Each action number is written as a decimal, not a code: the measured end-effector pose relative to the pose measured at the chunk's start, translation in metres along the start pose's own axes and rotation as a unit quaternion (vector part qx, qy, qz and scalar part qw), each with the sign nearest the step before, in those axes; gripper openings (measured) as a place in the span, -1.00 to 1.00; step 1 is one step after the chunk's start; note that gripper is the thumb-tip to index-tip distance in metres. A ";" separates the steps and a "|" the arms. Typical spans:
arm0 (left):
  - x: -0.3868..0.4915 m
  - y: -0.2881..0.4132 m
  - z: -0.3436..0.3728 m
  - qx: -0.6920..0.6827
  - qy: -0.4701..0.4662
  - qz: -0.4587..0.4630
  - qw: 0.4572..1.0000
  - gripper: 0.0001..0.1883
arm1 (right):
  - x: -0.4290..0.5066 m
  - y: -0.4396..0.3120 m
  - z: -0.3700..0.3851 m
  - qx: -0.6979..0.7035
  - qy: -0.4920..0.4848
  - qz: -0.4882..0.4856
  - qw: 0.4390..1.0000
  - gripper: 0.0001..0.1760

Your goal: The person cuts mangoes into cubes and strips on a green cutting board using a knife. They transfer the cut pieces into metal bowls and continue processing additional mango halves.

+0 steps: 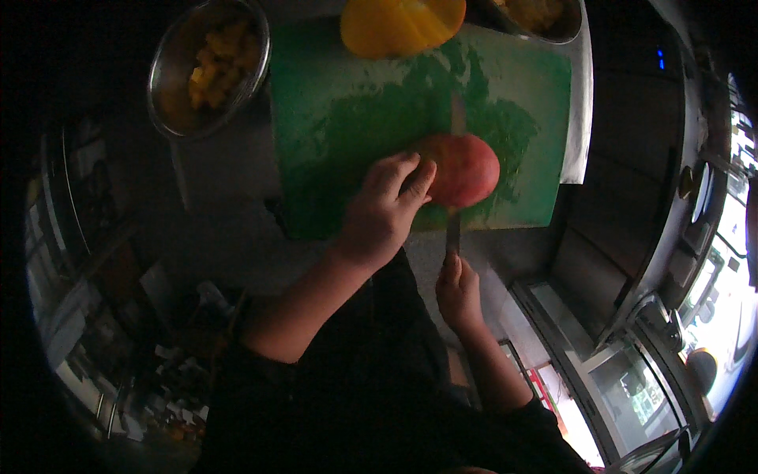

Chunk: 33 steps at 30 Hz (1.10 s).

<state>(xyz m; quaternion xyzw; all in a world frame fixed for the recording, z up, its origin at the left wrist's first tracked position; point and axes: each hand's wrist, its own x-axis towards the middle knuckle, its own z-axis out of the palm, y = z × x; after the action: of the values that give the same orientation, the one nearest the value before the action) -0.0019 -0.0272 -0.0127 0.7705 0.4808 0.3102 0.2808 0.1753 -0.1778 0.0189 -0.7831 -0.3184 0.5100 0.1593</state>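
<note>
On a wet green cutting board (355, 201) lies a reddish mango (471, 169). My left hand (394, 198) grips its left end between thumb and fingers. In my right hand (459, 290) is the handle of a knife (458, 115), which points away from me. The mango hides the middle of the blade, and the tip shows beyond it; whether the blade is in the fruit or under it, I cannot tell.
A metal bowl (157, 83) with yellow fruit chunks stands left of the board. At the board's far edge is a yellow rounded piece (402, 26), apparently fruit. Another metal bowl (559, 40) with yellowish contents stands at the far right.
</note>
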 end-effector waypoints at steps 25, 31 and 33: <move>0.000 -0.004 0.003 -0.013 0.004 -0.016 1.000 -0.52 | -0.001 0.012 0.010 0.029 -0.056 0.014 0.998 -0.40; 0.005 -0.009 0.000 0.025 0.016 0.019 0.999 -0.56 | 0.011 -0.023 0.016 0.018 -0.029 -0.027 0.999 -0.37; 0.005 0.000 0.000 0.007 0.026 -0.014 1.000 -0.56 | 0.000 -0.008 0.020 0.001 -0.020 -0.021 1.000 -0.37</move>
<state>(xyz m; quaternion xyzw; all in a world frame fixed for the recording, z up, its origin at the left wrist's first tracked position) -0.0003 -0.0226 -0.0117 0.7572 0.5009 0.3227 0.2675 0.1546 -0.1734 0.0152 -0.7657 -0.3371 0.5226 0.1641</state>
